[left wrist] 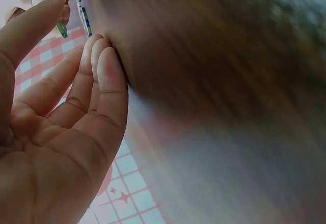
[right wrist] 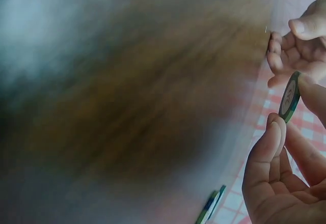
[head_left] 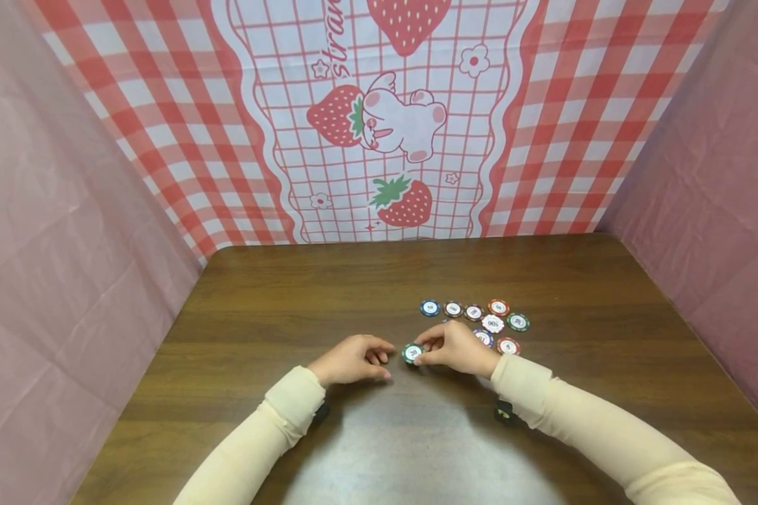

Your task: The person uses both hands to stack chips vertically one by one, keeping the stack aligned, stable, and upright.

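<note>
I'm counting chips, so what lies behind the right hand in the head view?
Past the right hand, a blue-edged chip shows partly, and a sliver of another peeks out at its far edge. Their covered parts, and any chips wholly beneath the hand, cannot be seen.

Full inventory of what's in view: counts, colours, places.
held chip: 1, green and white, pinched by the right hand
blue chips: 2, one at the group's left end, one partly behind the right hand; a blue sliver there may be another
dark chip: 1, far row
purplish chip: 1, far row
red chips: 2, far and near sides of the group
white chip: 1, mid-group
loose green chip: 1, right end
table: 1, brown, under the chips
backdrop: 1, red-and-white, behind table
drapes: 2, pink, either side
wrist devices: 2, dark, at the wrists
sleeves: 2, cream, on the arms
hands: 2, bare, over the table; left hand holds nothing
</note>
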`<state>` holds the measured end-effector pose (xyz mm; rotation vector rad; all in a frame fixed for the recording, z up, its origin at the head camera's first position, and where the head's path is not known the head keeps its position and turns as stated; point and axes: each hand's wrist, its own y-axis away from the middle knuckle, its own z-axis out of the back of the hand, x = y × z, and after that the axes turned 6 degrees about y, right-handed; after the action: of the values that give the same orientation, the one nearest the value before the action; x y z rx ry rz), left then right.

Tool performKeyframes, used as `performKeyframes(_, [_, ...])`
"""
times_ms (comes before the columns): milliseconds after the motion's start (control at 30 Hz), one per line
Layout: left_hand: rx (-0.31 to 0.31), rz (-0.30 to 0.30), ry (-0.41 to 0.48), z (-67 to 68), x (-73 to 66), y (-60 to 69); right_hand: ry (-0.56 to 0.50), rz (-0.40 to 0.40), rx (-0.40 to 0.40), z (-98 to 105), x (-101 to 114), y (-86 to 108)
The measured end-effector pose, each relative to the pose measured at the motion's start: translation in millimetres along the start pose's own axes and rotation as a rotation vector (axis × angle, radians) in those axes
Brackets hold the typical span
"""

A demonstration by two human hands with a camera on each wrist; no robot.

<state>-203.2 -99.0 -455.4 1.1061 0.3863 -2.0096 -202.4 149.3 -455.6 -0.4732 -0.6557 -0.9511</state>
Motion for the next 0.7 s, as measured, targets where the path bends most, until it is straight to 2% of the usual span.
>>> performKeyframes(233, [-0.014, 0.006, -0.014, -1.9, -1.7, -1.8, -0.011, 0.013, 0.032, -8.0, 4.6, -4.0])
performKeyframes(467, [-0.028, 0.007, -0.033, -3.8, -3.0, -4.3, 0.029, 0.016, 0.066, -13.1, 7.3, -7.5])
performKeyframes(700, [-0.037, -0.015, -0.074, -5.6, -3.1, -6.3, 0.042, 0.011, 0.096, -16.0, 11.7, -9.8])
